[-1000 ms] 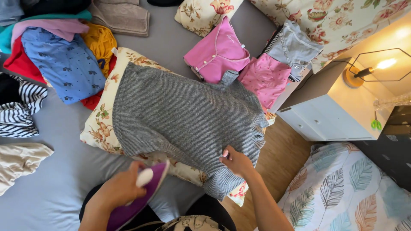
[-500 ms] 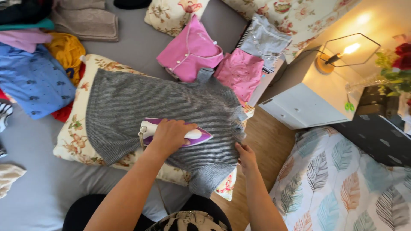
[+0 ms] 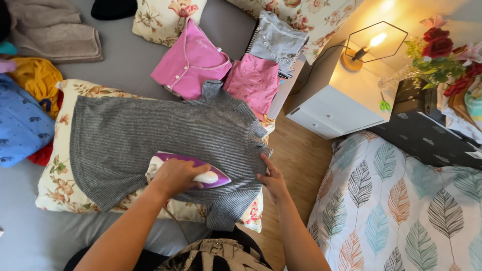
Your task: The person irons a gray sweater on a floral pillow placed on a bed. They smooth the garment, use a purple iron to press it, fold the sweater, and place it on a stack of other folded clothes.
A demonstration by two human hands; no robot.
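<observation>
A grey knitted top [image 3: 160, 133] lies spread flat on a floral pillow [image 3: 57, 185] on the bed. My left hand [image 3: 173, 175] grips the handle of a purple and white iron [image 3: 211, 175], which rests on the lower part of the top with its tip pointing right. My right hand [image 3: 271, 180] presses on the top's right edge near a short sleeve, fingers spread and holding the fabric down.
Two folded pink tops [image 3: 193, 62] and a grey one [image 3: 278, 40] lie beyond the pillow. Blue, yellow and red clothes [image 3: 22, 118] pile at the left. A white nightstand [image 3: 336, 108] with a lit lamp [image 3: 374, 42] stands at the right, beside a leaf-patterned cover [image 3: 401, 200].
The iron came from the near edge onto the grey top and slid right across it. My right hand shifted slightly along the top's right edge. The view moved toward the right.
</observation>
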